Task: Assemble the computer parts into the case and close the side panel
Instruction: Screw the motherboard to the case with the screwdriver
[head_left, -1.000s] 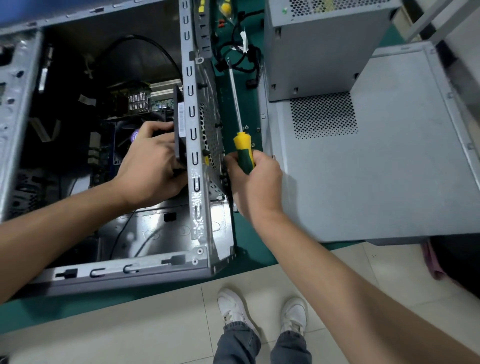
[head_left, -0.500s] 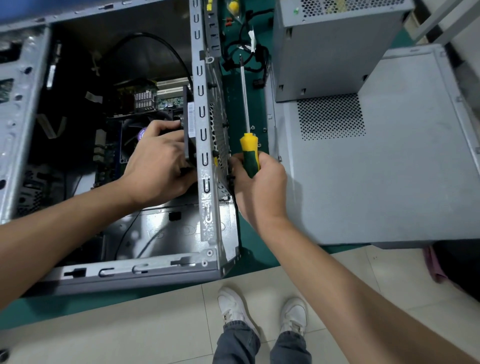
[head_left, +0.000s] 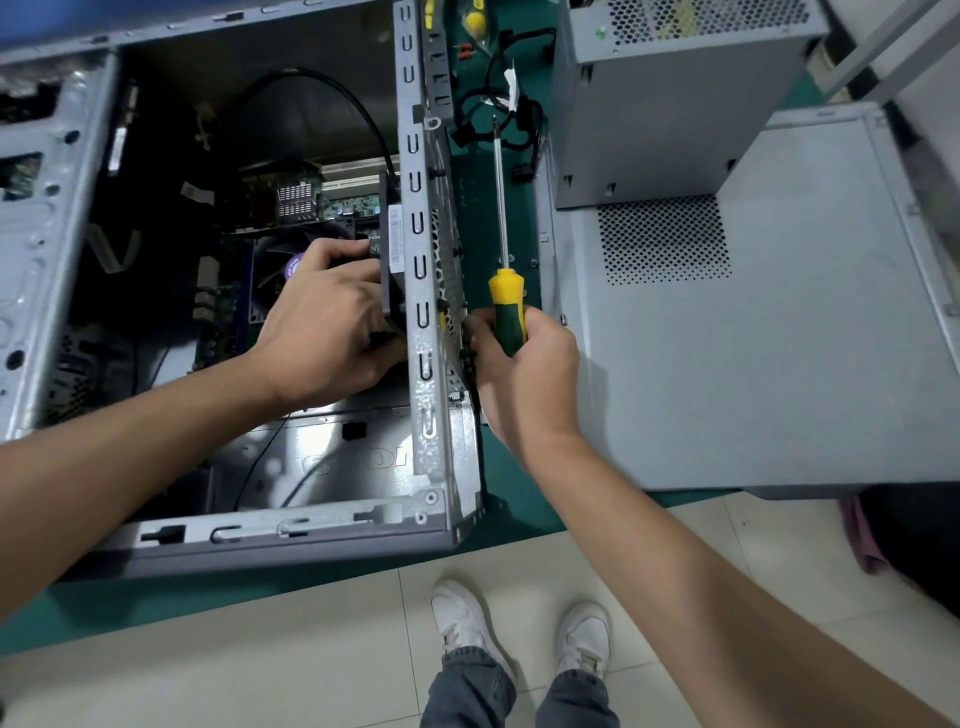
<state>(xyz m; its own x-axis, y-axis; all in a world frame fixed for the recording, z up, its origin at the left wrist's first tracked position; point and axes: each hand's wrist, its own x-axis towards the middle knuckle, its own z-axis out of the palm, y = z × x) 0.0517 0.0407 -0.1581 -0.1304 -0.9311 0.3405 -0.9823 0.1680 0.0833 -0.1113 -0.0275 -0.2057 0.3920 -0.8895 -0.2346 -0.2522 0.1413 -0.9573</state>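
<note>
The open grey computer case (head_left: 426, 441) lies on its side on the green bench, motherboard and CPU fan visible inside. My left hand (head_left: 324, 325) is inside the case and grips a black case fan (head_left: 390, 249) held against the inner face of the rear wall. My right hand (head_left: 519, 374) is outside that wall, gripping the yellow-green screwdriver (head_left: 506, 306) by its handle; the shaft points away from me. My right fingertips touch the perforated rear wall. The grey side panel (head_left: 753, 364) lies flat to the right.
A grey power supply (head_left: 670, 98) stands on the far end of the side panel, with black cables (head_left: 498, 104) behind the case. A yellow item (head_left: 474, 21) lies at the far edge. The bench's front edge is near my feet.
The view has shifted slightly, so everything sits a little further right and lower in the frame. Both hands keep their grips in the same places against the rear wall.
</note>
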